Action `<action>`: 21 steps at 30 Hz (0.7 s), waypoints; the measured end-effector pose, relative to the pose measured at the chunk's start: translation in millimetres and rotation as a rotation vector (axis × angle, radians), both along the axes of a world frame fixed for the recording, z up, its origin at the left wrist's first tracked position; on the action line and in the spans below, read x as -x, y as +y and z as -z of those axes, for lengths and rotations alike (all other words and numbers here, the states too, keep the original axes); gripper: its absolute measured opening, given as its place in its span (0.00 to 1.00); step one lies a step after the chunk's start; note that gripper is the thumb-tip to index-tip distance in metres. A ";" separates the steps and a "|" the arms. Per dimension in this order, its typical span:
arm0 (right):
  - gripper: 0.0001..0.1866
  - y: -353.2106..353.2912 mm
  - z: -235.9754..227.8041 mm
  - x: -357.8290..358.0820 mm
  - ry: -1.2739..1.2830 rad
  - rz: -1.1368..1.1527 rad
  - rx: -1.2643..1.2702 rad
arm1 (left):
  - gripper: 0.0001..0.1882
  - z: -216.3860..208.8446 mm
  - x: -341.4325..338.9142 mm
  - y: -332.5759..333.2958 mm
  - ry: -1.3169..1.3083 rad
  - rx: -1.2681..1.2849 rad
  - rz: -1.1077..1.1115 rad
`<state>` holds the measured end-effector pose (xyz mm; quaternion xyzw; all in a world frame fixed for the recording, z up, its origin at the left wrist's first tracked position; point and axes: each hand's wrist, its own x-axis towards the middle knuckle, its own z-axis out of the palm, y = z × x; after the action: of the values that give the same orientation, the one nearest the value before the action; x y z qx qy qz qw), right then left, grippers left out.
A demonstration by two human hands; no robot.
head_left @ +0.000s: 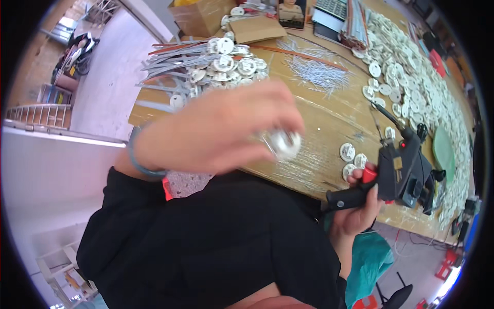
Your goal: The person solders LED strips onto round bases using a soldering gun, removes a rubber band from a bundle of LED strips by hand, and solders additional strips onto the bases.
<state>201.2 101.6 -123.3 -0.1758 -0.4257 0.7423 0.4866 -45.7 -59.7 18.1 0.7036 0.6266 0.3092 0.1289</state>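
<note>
Head view, looking down: a long wooden workbench carries heaps of white round discs and grey wire bundles. The right hand wraps shut around the handle of a black glue gun, a finger on its red trigger, nozzle tilted up over the bench. The left hand, blurred, pinches a small white disc at its fingertips above the near edge. The disc looks light, rigid and smooth, best gripped by its rim.
</note>
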 end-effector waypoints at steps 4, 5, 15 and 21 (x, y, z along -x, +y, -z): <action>0.22 9.9 1.1 -4.6 -0.001 0.029 -0.014 | 0.19 -24.3 71.8 -16.6 0.308 -0.010 -0.143; 0.22 10.7 0.8 -4.5 0.000 0.029 -0.024 | 0.18 -15.0 98.8 -15.9 0.275 -0.020 -0.141; 0.23 39.6 12.9 -35.2 -0.013 0.174 -0.068 | 0.20 67.4 186.0 -23.4 -0.147 0.007 -0.293; 0.24 53.8 36.8 -51.2 -0.058 0.260 -0.066 | 0.11 57.8 81.8 65.4 -0.124 -0.059 -0.293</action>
<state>252.4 155.4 -160.0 -0.2348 -0.4373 0.6532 0.5719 -127.5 5.7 -39.7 0.5875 0.7042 0.3858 0.1001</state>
